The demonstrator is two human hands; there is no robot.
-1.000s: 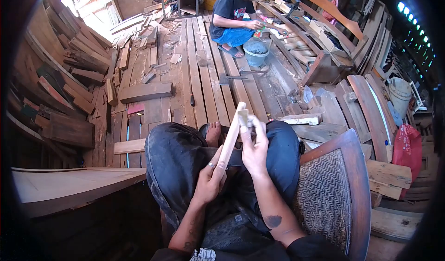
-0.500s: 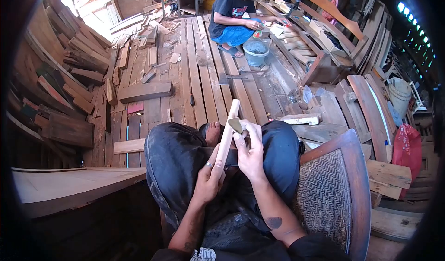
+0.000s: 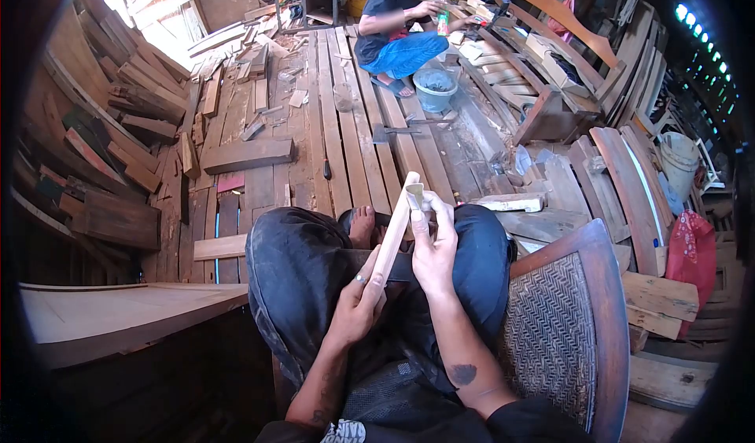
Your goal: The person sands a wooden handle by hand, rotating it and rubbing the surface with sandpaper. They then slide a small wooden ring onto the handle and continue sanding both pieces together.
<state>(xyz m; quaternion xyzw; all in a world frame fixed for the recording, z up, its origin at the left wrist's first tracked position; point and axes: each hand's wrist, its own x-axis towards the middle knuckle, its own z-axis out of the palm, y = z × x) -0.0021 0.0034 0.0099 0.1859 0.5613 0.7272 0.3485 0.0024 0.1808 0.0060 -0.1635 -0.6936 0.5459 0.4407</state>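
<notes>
A pale wooden piece (image 3: 395, 242) slants upward between my knees, away from me. My left hand (image 3: 359, 305) is wrapped round its lower end, a ring on one finger. Near the upper end, my right hand (image 3: 434, 246) is closed on a small folded piece of sandpaper (image 3: 417, 198), which lies against the wood. The thumb of that hand rests on the paper's near side. Both hands are above my lap, with my bare foot (image 3: 362, 227) on the floor beyond.
A person (image 3: 403, 38) squats ahead beside a grey bucket (image 3: 434, 89). A hatchet (image 3: 393, 132) and a thick wooden block (image 3: 248, 155) lie on the plank floor. A woven-back chair (image 3: 550, 333) stands at my right, a pale panel (image 3: 130, 317) at my left.
My right hand and the sandpaper have moved slightly up and right, and the wood's upper end has swung right. The other person has raised their hands, one with a green container.
</notes>
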